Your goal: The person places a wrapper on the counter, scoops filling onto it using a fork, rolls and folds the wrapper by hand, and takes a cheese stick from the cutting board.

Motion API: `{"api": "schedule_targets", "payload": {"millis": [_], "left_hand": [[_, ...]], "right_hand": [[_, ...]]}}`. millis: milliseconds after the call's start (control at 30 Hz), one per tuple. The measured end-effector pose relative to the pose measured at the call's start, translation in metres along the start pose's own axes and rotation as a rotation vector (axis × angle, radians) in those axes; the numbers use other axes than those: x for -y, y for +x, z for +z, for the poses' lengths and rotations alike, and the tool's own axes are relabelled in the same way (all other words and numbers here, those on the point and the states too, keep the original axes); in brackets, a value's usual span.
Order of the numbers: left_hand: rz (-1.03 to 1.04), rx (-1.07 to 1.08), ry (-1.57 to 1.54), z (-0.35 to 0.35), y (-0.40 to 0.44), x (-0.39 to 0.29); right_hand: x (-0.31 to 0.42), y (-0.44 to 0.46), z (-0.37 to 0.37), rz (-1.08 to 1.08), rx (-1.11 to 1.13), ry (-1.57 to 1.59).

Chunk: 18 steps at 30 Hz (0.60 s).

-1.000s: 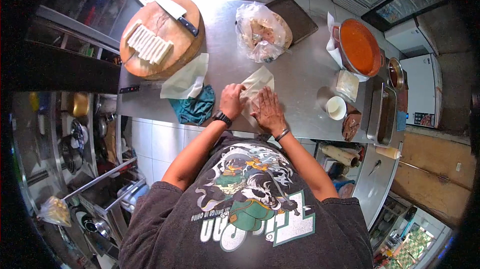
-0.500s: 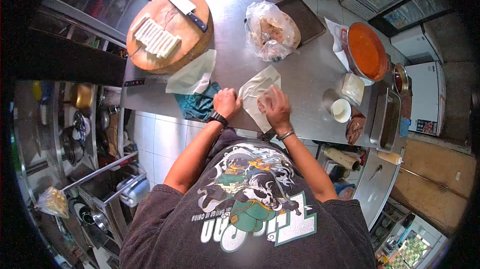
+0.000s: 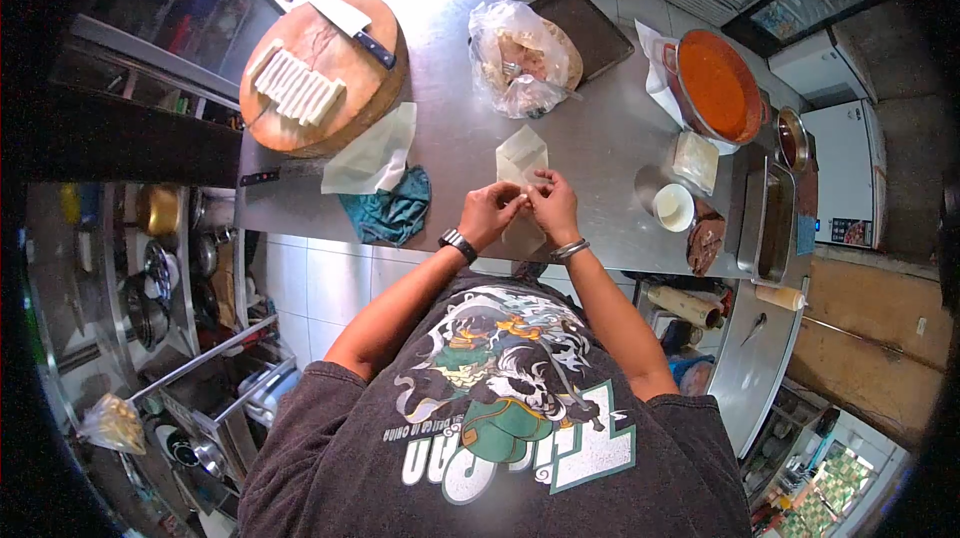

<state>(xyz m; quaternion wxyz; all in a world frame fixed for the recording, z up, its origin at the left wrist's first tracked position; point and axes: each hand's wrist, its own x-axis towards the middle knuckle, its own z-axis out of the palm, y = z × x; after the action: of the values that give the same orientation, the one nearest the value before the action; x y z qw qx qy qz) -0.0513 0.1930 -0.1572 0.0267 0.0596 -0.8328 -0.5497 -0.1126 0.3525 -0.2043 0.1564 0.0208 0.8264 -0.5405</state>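
A thin pale wrapper sheet (image 3: 523, 151) lies near the table's front edge, its far corner pointing away from me. My left hand (image 3: 490, 213) and my right hand (image 3: 553, 206) meet over its near part, fingertips pinched closed on the wrapper. What lies under the fingers is mostly hidden. To the left, more pale wrapper sheets (image 3: 375, 153) rest partly over a crumpled teal cloth (image 3: 390, 208). Further back sits an open plastic bag with pinkish, pale filling (image 3: 535, 63) and a fork in it.
A round wooden board (image 3: 350, 88) at the back left bears a row of white rolls (image 3: 298, 88) and a cleaver (image 3: 350, 28). On the right stand a big pan of orange-red sauce (image 3: 715, 88), a white cup (image 3: 674, 208), a wrapped white block (image 3: 695, 163) and a metal tray (image 3: 768, 223).
My hands have come together over the wrapper, the left moving right. The wrapper's near part is now gathered under the fingers. The view has shifted slightly.
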Motion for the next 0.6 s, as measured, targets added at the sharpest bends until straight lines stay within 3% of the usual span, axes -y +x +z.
{"api": "schedule_targets", "payload": {"millis": [133, 200, 267, 333, 367, 433, 600], "left_hand": [[-0.071, -0.067, 0.006, -0.012, 0.003, 0.02], [0.365, -0.133, 0.338, -0.017, 0.009, 0.03], [0.362, -0.025, 0.351, -0.016, 0.01, 0.036], [0.492, 0.017, 0.594, -0.008, 0.014, 0.04], [0.455, 0.098, 0.648, -0.006, 0.014, 0.042], [0.439, 0.09, 0.67, 0.0, 0.014, 0.049], [0.411, 0.139, 0.673, 0.006, 0.013, 0.066]], "right_hand": [[0.0, -0.005, -0.011, 0.029, -0.022, -0.018], [0.008, -0.01, -0.015, 0.048, -0.018, -0.017], [0.01, -0.011, -0.016, 0.067, -0.013, -0.018], [-0.001, -0.006, -0.013, 0.052, -0.019, -0.043], [-0.006, -0.004, -0.011, 0.05, -0.019, -0.044], [-0.011, -0.003, -0.011, -0.078, -0.016, -0.089], [0.018, -0.015, -0.012, -0.152, 0.015, -0.273]]}}
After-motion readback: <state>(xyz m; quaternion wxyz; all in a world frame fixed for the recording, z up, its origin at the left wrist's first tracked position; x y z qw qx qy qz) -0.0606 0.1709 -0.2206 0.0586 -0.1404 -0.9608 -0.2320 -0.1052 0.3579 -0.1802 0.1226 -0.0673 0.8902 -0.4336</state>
